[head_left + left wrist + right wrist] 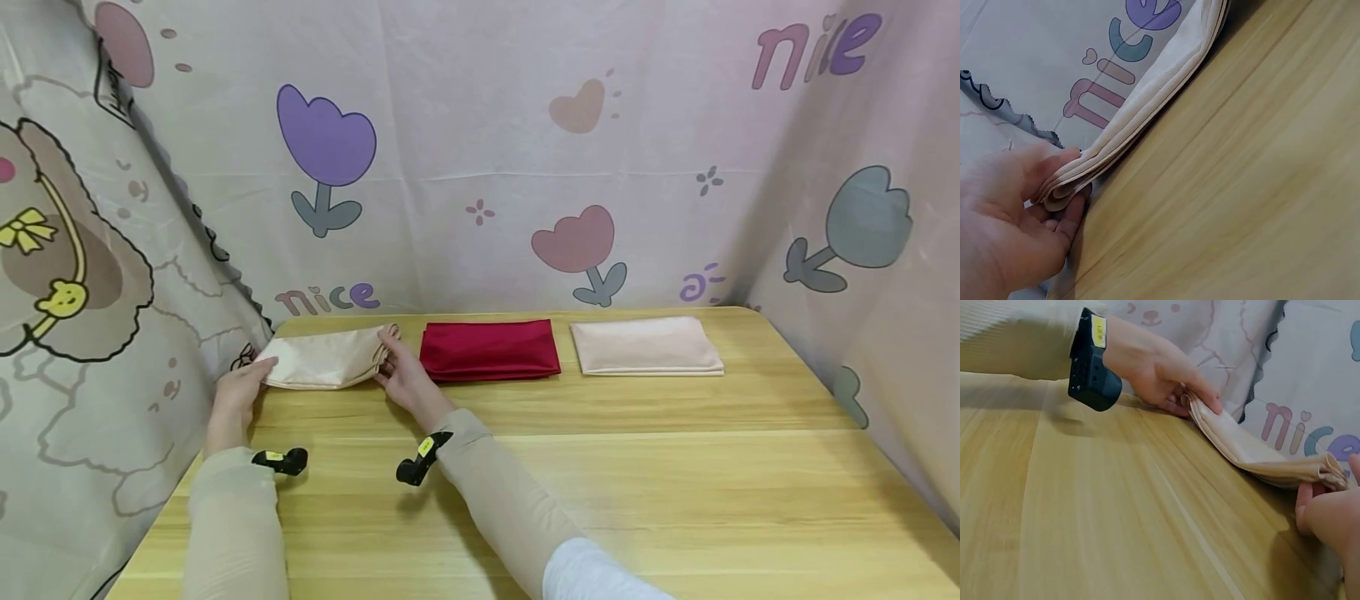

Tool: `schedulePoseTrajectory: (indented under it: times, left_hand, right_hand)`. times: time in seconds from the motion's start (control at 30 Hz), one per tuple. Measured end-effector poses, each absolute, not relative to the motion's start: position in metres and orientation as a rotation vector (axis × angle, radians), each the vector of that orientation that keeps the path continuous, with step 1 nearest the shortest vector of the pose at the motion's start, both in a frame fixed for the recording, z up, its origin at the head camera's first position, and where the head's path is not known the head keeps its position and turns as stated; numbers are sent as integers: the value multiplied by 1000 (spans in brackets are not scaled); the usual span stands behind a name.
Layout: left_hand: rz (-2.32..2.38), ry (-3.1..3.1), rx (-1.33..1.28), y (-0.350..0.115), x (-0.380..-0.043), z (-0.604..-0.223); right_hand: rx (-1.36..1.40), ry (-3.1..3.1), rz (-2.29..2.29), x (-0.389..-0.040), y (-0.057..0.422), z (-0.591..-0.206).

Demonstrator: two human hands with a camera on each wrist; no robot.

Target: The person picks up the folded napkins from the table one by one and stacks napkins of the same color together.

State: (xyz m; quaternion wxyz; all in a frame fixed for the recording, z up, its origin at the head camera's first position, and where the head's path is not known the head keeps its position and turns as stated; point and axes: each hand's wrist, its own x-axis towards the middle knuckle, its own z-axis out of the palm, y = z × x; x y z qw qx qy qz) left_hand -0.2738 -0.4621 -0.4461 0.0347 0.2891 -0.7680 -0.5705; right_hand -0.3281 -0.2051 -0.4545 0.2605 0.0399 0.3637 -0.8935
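A folded cream cloth (326, 358) with a satin sheen lies at the table's far left, its two ends lifted a little off the wood. My left hand (238, 398) pinches its left end, thumb on top and fingers beneath, as the left wrist view shows on the layered folds (1141, 119). At the other end my right hand (408, 379) grips the bunched right edge, fingers under it. In the right wrist view the cloth (1241, 444) sags slightly between the left hand (1154, 372) and the right hand (1335, 515).
A folded dark red cloth (489, 350) lies just right of my right hand, and a folded pale pink cloth (645, 346) lies beyond it. All sit along the back of the wooden table (600, 483). Printed curtains (465, 108) hang behind and at both sides.
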Motion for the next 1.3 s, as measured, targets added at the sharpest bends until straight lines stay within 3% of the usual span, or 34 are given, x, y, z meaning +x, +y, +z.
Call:
schedulePoseTrajectory:
  times: [0.47, 0.93, 1.3]
  left_hand:
    - [-1622, -2512, 790, -456, -277, -450]
    - [-1623, -2434, 810, -452, -275, -451]
    - [-1350, -2514, 752, -441, -263, -441]
  right_hand:
    - [-61, 1741, -2111, -318, -206, -455]
    - [-111, 2088, -2033, -311, -210, -455]
    - [-271, 2472, -1793, -311, -207, -459]
